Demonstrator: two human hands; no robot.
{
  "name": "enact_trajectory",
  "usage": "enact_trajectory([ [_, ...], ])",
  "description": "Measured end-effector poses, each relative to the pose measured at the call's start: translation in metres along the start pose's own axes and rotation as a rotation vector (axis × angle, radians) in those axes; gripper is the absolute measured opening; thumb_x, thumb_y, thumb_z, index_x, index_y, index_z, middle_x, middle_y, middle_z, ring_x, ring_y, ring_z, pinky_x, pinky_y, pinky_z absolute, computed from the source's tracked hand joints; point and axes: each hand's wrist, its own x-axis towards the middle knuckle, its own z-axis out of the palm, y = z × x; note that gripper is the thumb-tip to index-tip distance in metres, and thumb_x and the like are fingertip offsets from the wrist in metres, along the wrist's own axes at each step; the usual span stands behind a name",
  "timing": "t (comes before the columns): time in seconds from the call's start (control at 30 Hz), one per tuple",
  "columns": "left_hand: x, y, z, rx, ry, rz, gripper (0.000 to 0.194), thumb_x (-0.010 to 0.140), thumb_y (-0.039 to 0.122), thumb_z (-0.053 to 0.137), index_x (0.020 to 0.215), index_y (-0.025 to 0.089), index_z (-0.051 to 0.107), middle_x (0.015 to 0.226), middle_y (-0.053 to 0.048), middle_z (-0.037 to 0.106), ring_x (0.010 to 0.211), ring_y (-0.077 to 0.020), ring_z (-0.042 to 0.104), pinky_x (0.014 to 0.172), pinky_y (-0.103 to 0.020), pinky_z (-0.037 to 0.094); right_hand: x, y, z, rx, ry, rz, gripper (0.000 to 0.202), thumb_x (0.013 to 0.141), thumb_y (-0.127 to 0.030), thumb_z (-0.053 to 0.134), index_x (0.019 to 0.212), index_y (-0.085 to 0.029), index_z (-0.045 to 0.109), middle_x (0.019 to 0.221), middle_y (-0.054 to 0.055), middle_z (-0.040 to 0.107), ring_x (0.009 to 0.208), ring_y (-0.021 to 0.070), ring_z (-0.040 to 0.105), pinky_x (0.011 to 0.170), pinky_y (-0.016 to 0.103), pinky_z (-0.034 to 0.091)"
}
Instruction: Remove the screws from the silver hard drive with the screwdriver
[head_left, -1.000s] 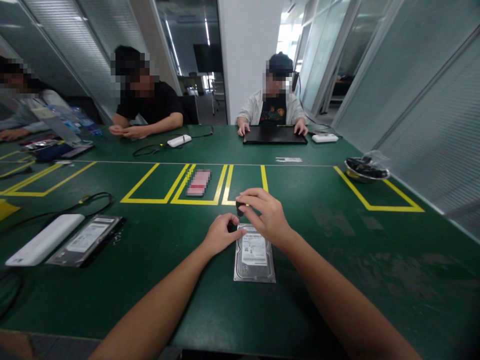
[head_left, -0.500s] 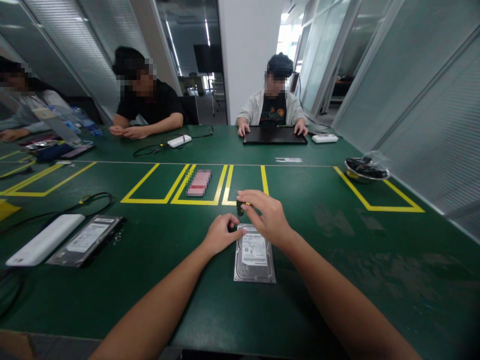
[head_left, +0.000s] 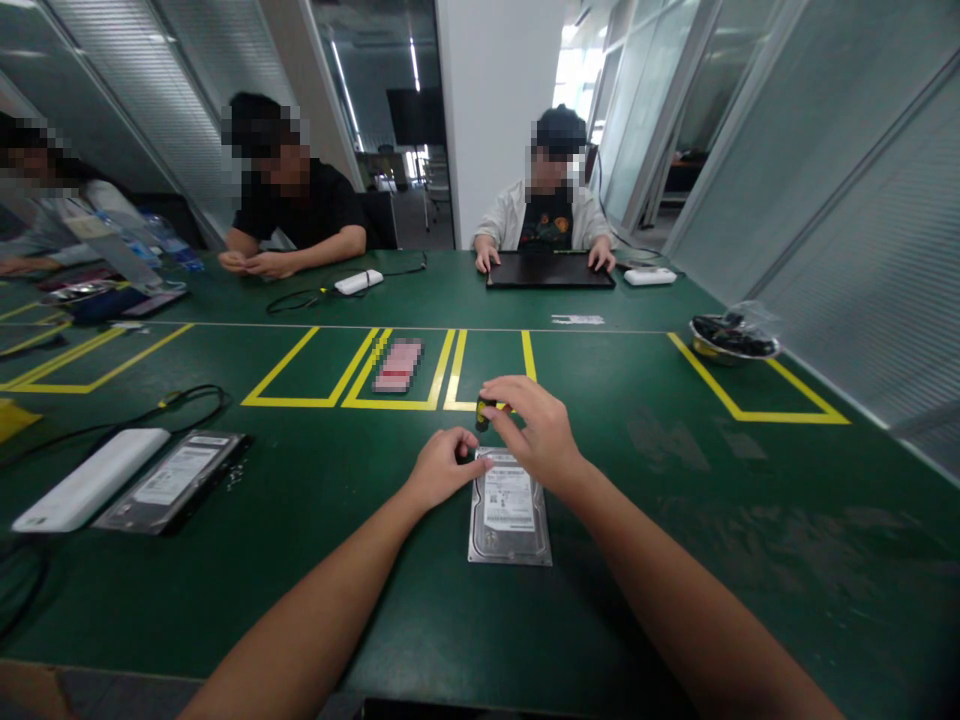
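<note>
A silver hard drive point(head_left: 510, 500) with a white label lies flat on the green table in front of me. My left hand point(head_left: 444, 468) grips its far left corner, the thumb resting on the top face and the fingers curled at the edge. Above that far end, my right hand point(head_left: 534, 425) pinches a stubby black and yellow screwdriver point(head_left: 481, 413) between thumb and fingers. It is held upright over the corner. Whether its tip touches a screw is too small to tell.
At left lie a white power bank-like box point(head_left: 94, 480), a second hard drive point(head_left: 176, 475) and a black cable point(head_left: 214, 400). A bowl of dark items point(head_left: 733, 345) stands at right. Beyond the yellow tape, people sit across the table, one with hands on a black panel point(head_left: 550, 270).
My right fingers have turned the screwdriver a little, so more of its yellow side shows. The left hand and the hard drive have stayed in place.
</note>
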Motion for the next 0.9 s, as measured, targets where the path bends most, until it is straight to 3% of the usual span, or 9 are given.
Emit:
enact_trajectory([
  [0.1,-0.0002,0.0006,-0.0001,-0.003,0.0,0.0,0.034,0.073,0.047,0.071,0.086,0.019,0.059,0.074,0.002,0.057,0.073,-0.0166,0.052,0.067,-0.029,0.037,0.0003,-0.0009,-0.0003,-0.007,0.009,0.021,0.018,0.092,-0.022,0.057,0.106,-0.02,0.067,0.106,0.009,0.07,0.103,0.0199,0.065,0.088,0.039,0.056],
  [0.27,-0.0008,0.0009,-0.0001,-0.013,0.005,0.012,0.033,0.073,0.047,0.071,0.085,0.019,0.059,0.074,0.002,0.057,0.072,-0.0165,0.052,0.067,-0.029,0.038,0.0,-0.0032,-0.0007,0.029,-0.041,-0.012,0.029,0.094,-0.011,0.046,0.115,-0.018,0.065,0.121,0.011,0.068,0.118,0.0188,0.062,0.1,0.041,0.052],
  [0.37,-0.0007,0.0012,-0.0004,0.0,0.008,0.004,0.032,0.073,0.047,0.071,0.085,0.019,0.059,0.074,0.002,0.057,0.072,-0.0165,0.052,0.067,-0.029,0.037,0.0001,-0.0029,-0.0003,0.027,-0.051,-0.012,0.031,0.094,-0.01,0.045,0.115,-0.019,0.065,0.117,0.009,0.07,0.115,0.0182,0.063,0.098,0.041,0.053],
  [0.53,-0.0008,0.0006,-0.0001,0.005,0.011,0.006,0.033,0.073,0.047,0.071,0.085,0.019,0.059,0.073,0.002,0.056,0.071,-0.0166,0.052,0.066,-0.029,0.037,0.0006,-0.0022,-0.0005,-0.029,0.027,0.036,0.016,0.092,-0.021,0.057,0.103,-0.02,0.068,0.101,0.008,0.069,0.098,0.0194,0.065,0.086,0.038,0.056],
  [0.73,-0.0011,-0.0012,0.0014,0.0,0.021,0.021,0.033,0.073,0.047,0.072,0.087,0.019,0.06,0.074,0.002,0.057,0.072,-0.0164,0.052,0.066,-0.028,0.037,-0.0005,-0.0031,-0.0004,0.012,-0.015,-0.005,0.027,0.093,-0.013,0.048,0.113,-0.019,0.066,0.12,0.01,0.068,0.116,0.019,0.062,0.099,0.041,0.052],
  [0.9,-0.0008,-0.0013,0.0015,0.011,0.023,0.014,0.034,0.073,0.049,0.071,0.086,0.019,0.06,0.072,0.002,0.056,0.071,-0.0163,0.052,0.066,-0.028,0.037,0.0002,-0.0017,0.0007,-0.01,0.009,0.003,0.022,0.094,-0.016,0.051,0.107,-0.02,0.067,0.107,0.008,0.071,0.106,0.0193,0.065,0.092,0.04,0.055],
])
